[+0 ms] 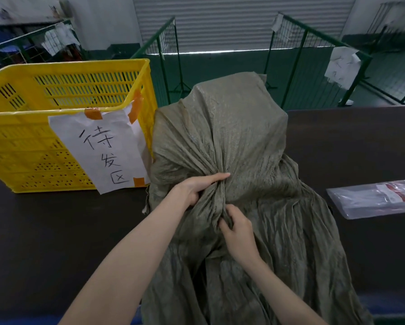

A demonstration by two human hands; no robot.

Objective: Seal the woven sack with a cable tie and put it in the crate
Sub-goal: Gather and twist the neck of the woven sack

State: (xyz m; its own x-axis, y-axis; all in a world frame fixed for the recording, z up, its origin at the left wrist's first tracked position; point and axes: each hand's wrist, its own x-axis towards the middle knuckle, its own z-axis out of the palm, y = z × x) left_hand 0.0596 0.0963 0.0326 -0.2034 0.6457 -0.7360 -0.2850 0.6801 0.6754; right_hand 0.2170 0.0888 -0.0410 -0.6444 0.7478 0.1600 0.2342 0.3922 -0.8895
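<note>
Head view | left hand [198, 187], right hand [237, 227] clenching bunched neck of olive-green woven sack [222, 137], frame centre | no tie on | yellow slatted plastic crate [32, 127] upper left, unfilled

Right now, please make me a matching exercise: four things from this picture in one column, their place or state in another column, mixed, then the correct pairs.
Things:
1. woven sack
2. yellow crate
3. clear plastic packet
4. paper sign

Place or state:
A. taped on the crate's side
B. lying flat at the table's right
C. gathered at the neck by both hands
D. standing left of the sack

Pairs: 1-C, 2-D, 3-B, 4-A
</note>
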